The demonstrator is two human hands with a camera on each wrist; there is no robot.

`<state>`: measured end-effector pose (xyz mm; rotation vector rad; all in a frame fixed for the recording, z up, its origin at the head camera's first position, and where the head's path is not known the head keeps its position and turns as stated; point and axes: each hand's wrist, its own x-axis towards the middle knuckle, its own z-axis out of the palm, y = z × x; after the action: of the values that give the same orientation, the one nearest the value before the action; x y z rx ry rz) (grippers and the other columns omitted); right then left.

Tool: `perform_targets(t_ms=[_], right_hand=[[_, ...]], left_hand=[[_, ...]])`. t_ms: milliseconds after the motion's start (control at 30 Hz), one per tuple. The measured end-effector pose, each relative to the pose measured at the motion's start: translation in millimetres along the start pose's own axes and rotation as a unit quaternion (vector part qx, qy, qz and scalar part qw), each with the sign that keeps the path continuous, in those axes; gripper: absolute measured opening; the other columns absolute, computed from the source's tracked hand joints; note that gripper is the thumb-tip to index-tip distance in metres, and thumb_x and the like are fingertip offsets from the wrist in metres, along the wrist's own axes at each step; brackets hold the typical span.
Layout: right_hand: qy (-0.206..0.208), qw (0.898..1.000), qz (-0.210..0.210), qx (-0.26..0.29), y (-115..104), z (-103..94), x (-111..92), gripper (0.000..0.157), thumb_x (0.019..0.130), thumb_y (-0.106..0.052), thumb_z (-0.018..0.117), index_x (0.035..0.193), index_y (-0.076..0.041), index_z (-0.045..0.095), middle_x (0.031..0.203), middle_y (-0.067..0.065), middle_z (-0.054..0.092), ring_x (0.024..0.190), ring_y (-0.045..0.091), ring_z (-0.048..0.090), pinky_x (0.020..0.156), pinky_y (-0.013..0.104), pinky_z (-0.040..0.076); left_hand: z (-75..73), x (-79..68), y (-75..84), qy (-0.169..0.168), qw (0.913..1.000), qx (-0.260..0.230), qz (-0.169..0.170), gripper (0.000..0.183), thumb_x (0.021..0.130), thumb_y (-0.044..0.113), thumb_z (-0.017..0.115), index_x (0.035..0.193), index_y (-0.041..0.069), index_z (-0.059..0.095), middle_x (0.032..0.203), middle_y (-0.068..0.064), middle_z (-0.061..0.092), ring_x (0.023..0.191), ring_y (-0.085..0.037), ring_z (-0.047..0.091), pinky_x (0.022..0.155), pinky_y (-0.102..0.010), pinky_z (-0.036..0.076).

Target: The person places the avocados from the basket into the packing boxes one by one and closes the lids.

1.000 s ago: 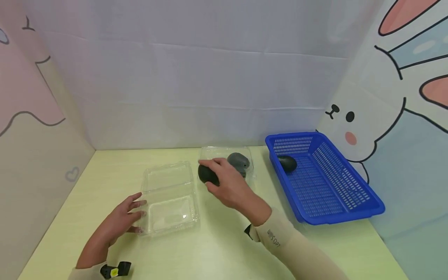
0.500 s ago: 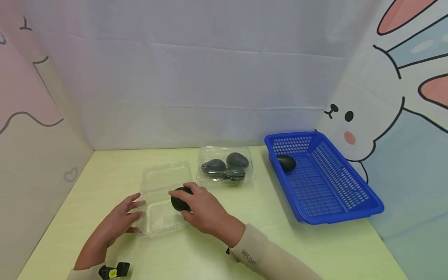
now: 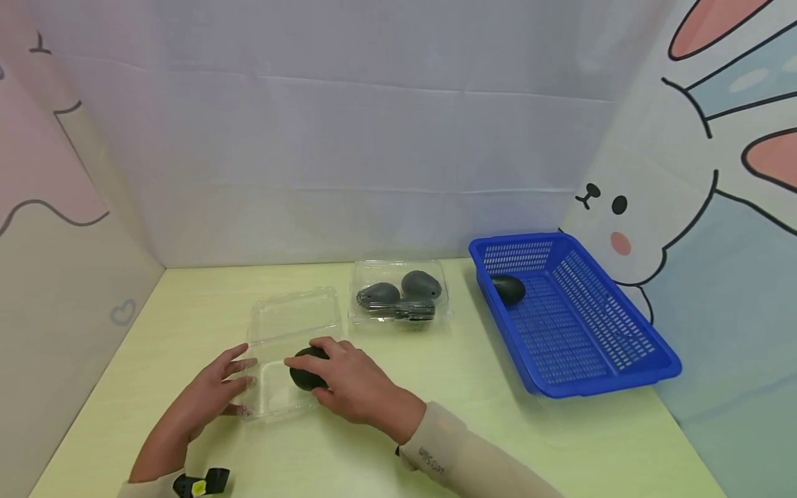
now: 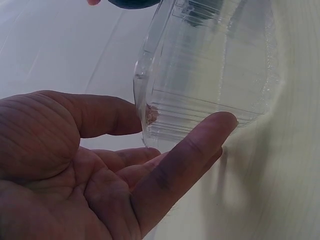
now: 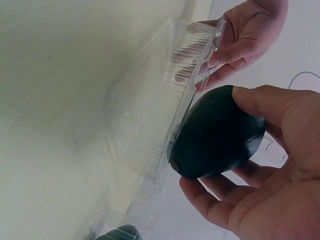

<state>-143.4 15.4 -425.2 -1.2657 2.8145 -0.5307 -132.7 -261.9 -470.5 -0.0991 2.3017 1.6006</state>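
My right hand (image 3: 358, 384) grips a dark green avocado (image 3: 305, 373) from its right side. In the head view the avocado overlaps the near half of an open, clear plastic clamshell box (image 3: 264, 394). The right wrist view shows the avocado (image 5: 215, 135) close above the box rim, held between thumb and fingers, its stem end toward the box. My left hand (image 3: 214, 391) touches the left side of the box with its fingers spread. In the left wrist view the thumb meets the rim and a long straight finger (image 4: 185, 160) lies along the side wall.
Behind and right of the open box stands a second clear box (image 3: 361, 273), its lid down over several avocados (image 3: 420, 284). A blue slotted basket (image 3: 517, 353) stands at the right with one avocado (image 3: 509, 289) inside. A white cloth wall (image 3: 373, 152) borders the table's back edge.
My right hand has carried the avocado leftward and nearer, from in front of the filled box to over the open box. My left hand stays at the box's side.
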Motion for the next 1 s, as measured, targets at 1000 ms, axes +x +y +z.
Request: perform_targets(t_ms=[1000], right_hand=[[-0.050, 0.998, 0.018, 0.013, 7, 16.4, 8, 0.052, 0.101, -0.019, 0.065, 0.150, -0.031, 0.054, 0.149, 0.008, 0.049, 0.124, 0.023, 0.058, 0.102, 0.032, 0.047]], left_hand=[[-0.3, -1.0, 1.8, -0.005, 0.9999, -0.008, 0.005, 0.072, 0.106, 0.005, 0.052, 0.162, -0.004, 0.008, 0.157, -0.040, 0.027, 0.130, -0.053, 0.047, 0.075, -0.041, 0.061]])
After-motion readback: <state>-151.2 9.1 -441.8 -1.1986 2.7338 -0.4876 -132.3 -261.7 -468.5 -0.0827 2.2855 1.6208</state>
